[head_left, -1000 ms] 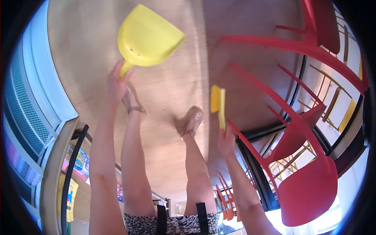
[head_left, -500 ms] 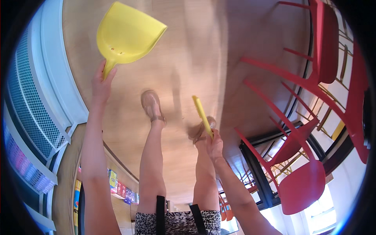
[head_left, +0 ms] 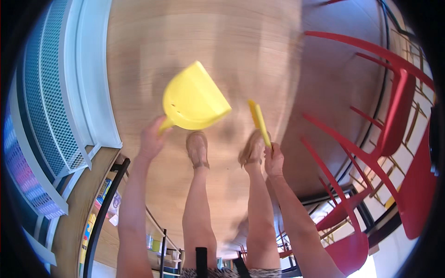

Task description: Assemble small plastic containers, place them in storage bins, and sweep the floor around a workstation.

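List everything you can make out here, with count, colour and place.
Dustpan: one, yellow, left of centre
Brush: one, yellow, right of dustpan
Bits: few, dark, in dustpan
Chairs: several, red, right side
Mesh rack: one, pale blue, left
Woven items: several, purple, far left
Shelf: one, wooden, lower left
Packages: several, mixed colours, lower left
Floor: one, light brown, centre
Shoes: two, tan, centre
Legs: two, bare, lower centre
Left hand: one, bare, on dustpan
Right hand: one, bare, on brush
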The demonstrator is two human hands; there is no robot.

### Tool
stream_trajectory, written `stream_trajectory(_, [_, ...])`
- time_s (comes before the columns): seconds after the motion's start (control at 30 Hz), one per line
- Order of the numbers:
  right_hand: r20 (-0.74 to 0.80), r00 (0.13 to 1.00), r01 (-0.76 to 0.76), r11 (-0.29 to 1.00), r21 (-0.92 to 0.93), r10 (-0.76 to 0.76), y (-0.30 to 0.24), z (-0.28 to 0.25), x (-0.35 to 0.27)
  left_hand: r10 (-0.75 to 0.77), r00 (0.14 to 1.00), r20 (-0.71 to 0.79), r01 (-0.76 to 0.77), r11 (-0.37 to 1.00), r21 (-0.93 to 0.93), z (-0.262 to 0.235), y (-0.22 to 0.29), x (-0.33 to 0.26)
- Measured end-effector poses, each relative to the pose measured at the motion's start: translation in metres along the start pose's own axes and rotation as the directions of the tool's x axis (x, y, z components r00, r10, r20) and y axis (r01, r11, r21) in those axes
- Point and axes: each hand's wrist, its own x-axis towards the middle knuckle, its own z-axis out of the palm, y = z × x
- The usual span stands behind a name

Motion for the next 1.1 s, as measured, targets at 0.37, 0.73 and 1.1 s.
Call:
stream_trajectory(0.37, [0.020, 1.000, -0.002, 0.984, 0.180, -0.001, -0.025, 0.048, 0.029, -0.181, 0.971, 0.159, 0.187, 0.982, -0.026, 0.141, -0.062, -0.056])
stream_trajectory(0.73, [-0.016, 0.984, -0.166, 0.955, 0.245, 0.175, -0.026, 0.102, 0.003, -0.163, 0.967, 0.197, 0.152, 0.986, 0.071, 0.150, -0.059, -0.056])
stream_trajectory(1.1, [0.224, 0.974, -0.003, 0.994, 0.111, -0.022, -0.023, 0.072, -0.029, -0.295, 0.928, 0.228, 0.309, 0.951, -0.027, 0.161, -0.032, -0.055])
